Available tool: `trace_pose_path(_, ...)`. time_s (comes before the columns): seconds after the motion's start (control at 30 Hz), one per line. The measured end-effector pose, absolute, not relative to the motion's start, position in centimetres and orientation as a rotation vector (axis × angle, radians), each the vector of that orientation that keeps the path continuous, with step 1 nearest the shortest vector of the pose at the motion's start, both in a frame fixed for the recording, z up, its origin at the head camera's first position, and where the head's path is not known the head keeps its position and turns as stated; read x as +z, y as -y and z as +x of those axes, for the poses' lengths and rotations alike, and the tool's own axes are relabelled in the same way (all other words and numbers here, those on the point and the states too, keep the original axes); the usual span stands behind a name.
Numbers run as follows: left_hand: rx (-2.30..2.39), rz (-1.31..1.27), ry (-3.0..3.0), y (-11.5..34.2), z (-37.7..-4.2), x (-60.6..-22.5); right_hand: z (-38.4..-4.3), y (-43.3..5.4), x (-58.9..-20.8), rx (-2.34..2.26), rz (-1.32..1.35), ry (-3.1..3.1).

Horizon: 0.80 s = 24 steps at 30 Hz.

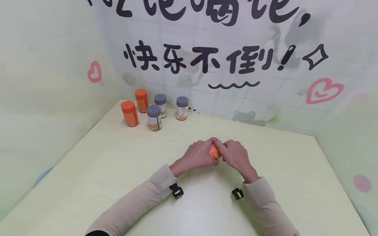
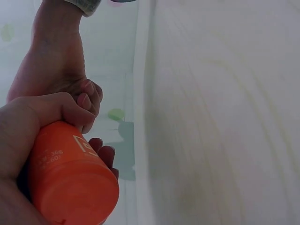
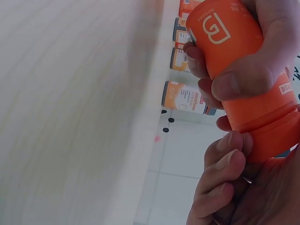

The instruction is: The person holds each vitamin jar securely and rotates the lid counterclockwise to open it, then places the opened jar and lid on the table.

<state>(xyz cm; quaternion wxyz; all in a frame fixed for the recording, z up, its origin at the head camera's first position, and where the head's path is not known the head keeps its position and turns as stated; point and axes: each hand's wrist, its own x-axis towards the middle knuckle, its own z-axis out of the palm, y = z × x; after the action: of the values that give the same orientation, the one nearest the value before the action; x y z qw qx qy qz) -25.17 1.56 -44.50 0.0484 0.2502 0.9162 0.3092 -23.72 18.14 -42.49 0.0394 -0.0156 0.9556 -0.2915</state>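
Note:
Both hands meet over the middle of the table on one orange bottle (image 1: 215, 151). My left hand (image 1: 199, 154) wraps the body of the bottle, its thumb lying along the printed side in the right wrist view. At the other end, the fingers of my right hand (image 3: 225, 173) curl round the orange cap (image 3: 274, 140). The bottle is tilted, with its base (image 2: 77, 199) toward the left wrist camera. The right hand's palm covers part of the cap.
Two orange bottles (image 1: 130, 113) and several jars with grey lids (image 1: 154, 118) stand at the table's back left. A printed wall sheet (image 1: 183, 82) rises behind the table (image 1: 189, 209), with more walls at both sides. Small black wrist cameras (image 1: 176, 190) hang under the sleeves.

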Motion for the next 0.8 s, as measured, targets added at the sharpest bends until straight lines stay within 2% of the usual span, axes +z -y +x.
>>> trace_pose_path(0.2, 0.94, 0.779, -2.781, -1.46, -25.14, -44.18, -23.69, -18.14, -42.61, -0.929, -0.086, -2.961)
trace_pose_path(0.47, 1.206, 0.755, -2.584, -1.02, -24.9, -43.95, -23.52, -18.09, -42.71, -1.01, -0.239, -3.031)
trace_pose_path(0.8, 1.233, 0.719, -2.522, -0.96, -24.88, -44.39, -23.44, -18.46, -42.71, -0.936, -0.306, -2.994)
